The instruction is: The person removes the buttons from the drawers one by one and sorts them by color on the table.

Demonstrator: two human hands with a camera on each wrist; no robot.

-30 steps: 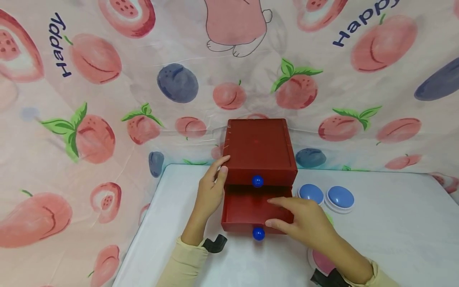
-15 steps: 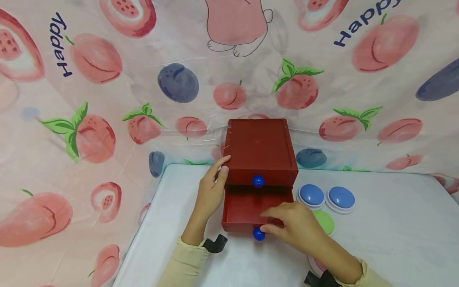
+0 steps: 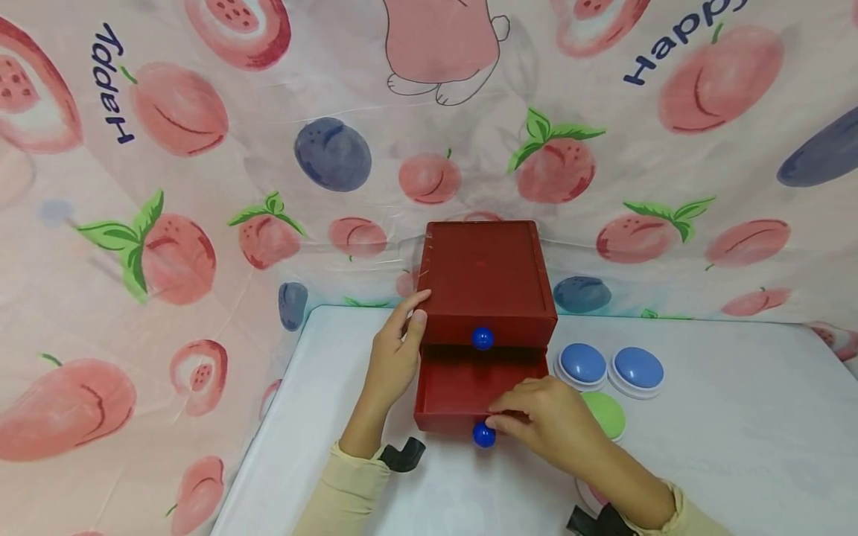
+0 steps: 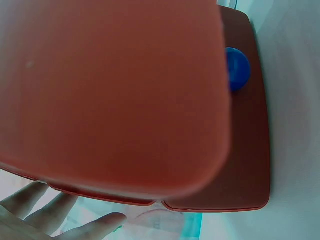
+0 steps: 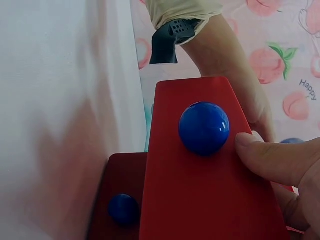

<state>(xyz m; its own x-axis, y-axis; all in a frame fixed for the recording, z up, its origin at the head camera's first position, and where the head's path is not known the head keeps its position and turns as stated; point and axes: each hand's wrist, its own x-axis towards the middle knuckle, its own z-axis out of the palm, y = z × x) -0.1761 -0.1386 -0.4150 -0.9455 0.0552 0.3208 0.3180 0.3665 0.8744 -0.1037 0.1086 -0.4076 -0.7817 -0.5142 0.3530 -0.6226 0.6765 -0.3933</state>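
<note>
A dark red two-drawer box [image 3: 481, 272] stands at the back of the white table. Its lower drawer [image 3: 452, 391] is pulled out, and no object shows on its visible floor. My right hand [image 3: 559, 420] pinches the drawer's front wall beside the blue knob [image 3: 484, 434]. In the right wrist view the thumb [image 5: 272, 157] presses the outer face, with fingers behind it. My left hand [image 3: 394, 357] rests along the box's left side, its fingers [image 4: 47, 212] extended. The upper drawer, with its own blue knob [image 3: 482, 339], is closed.
Two blue push buttons [image 3: 582, 364] [image 3: 638, 369] sit right of the box. A green button [image 3: 605, 415] and a pink one [image 3: 593, 495] are partly hidden by my right arm. A fruit-printed cloth [image 3: 362, 97] hangs close behind the box.
My right hand has moved left and down from above the drawer's right part to its front wall, thumb and fingers closing together. My left hand and the drawer look unmoved.
</note>
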